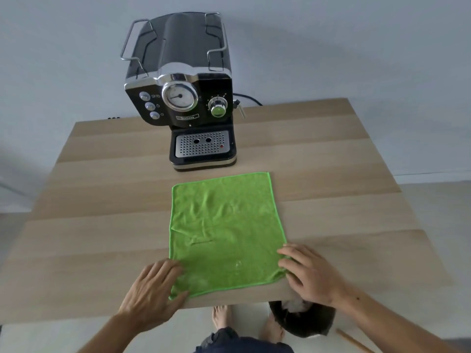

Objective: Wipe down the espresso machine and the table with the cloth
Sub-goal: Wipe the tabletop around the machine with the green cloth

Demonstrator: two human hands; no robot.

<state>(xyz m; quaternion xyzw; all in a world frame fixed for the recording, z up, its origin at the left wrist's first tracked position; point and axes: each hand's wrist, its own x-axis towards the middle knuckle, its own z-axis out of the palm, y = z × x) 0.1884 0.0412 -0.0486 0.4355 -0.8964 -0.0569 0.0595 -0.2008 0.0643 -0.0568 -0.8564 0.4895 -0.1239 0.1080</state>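
My left hand (pixel 153 289) lies flat on the near left corner of the cloth (pixel 224 233), fingers spread wide, thumb along the near hem. My right hand (pixel 309 273) rests on the near right corner, fingers loosely curled with the tips on the fabric; I cannot tell whether they pinch the edge or only press it. Neither hand has lifted anything.

The cloth is spread open on the table (pixel 89 200), in the middle, its near hem just short of the table's near edge. Its long axis runs near to far, tilted a little so the far end leans right; the far hem stops just short of the machine (pixel 188 98), not touching it. The machine stands at the far side, front with gauge and knob facing me, drip tray toward the cloth, cord trailing off behind on the right.

What could go wrong, as I judge it: if I gather the cloth by pulling it toward me, it could slide off the near edge and drop toward my feet and the dark bin (pixel 303 322) below. Wiping the machine front carelessly, I might turn the green knob (pixel 218 109) or press the buttons (pixel 149 106). A hard push high on the body could shove the machine back toward the far edge, or snag the cloth on the wire rails on top.
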